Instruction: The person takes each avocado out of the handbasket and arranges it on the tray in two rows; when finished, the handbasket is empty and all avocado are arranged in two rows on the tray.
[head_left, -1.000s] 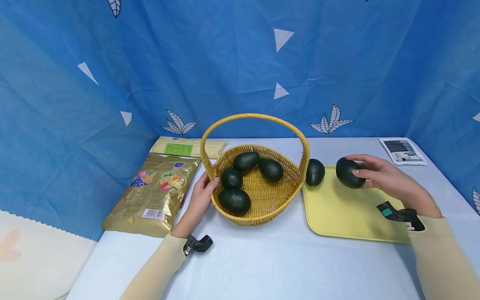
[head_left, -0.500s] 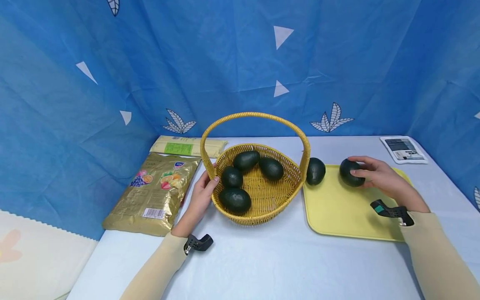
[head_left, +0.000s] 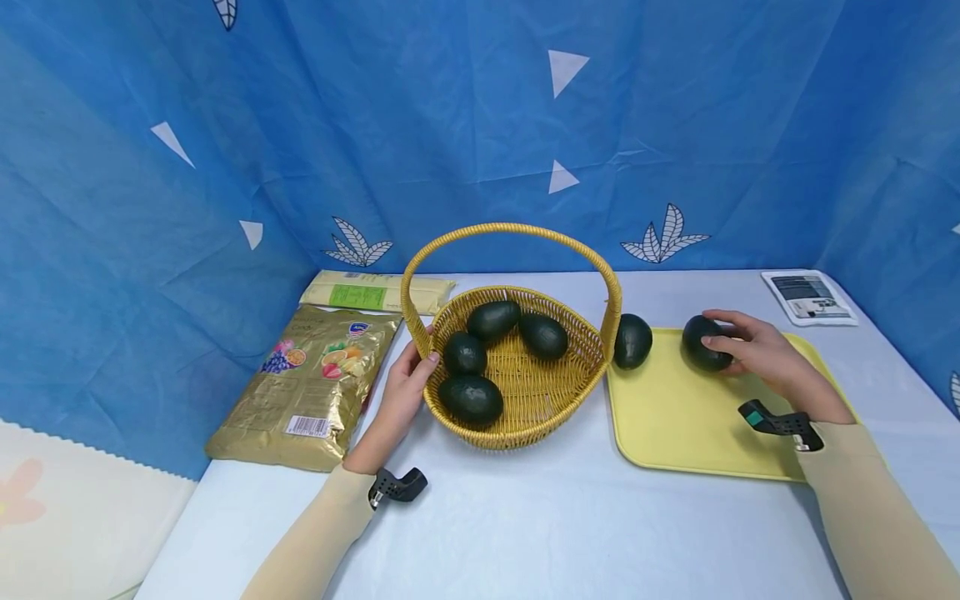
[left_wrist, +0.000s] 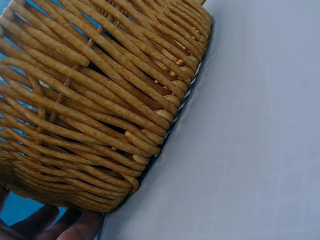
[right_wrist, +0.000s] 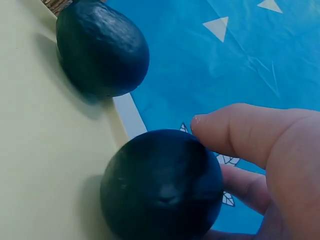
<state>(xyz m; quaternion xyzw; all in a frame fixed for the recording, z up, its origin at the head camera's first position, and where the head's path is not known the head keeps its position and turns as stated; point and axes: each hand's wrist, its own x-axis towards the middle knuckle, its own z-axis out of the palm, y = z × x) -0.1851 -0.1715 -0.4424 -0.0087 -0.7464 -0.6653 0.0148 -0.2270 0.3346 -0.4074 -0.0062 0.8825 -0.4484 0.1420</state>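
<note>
My left hand [head_left: 405, 383] grips the left side of a woven yellow wicker basket [head_left: 536, 412], thumb at its rim. In the left wrist view, the fingertips [left_wrist: 80, 227] show against the outside of the basket's weave. Several dark green avocados [head_left: 470, 400] lie inside it, toward the left and back. My right hand [head_left: 765, 354] holds another avocado [head_left: 701, 342] at the back of a yellow tray [head_left: 675, 433], with thumb and fingers around its right side. In the right wrist view this avocado [right_wrist: 160, 185] sits low over the tray. One more avocado [head_left: 633, 340] lies at the tray's back left corner, close to the basket.
A gold candy bag [head_left: 307, 387] lies left of the basket, with a pale yellow packet [head_left: 375, 293] behind it. At the back right lies a small white-edged packet [head_left: 810, 298]. The basket's tall handle [head_left: 510, 227] arches upward. A blue curtain [head_left: 480, 133] hangs behind the white table [head_left: 525, 525].
The right hand has lowered its avocado toward the tray and moved it slightly right. The left hand and basket have stayed in place.
</note>
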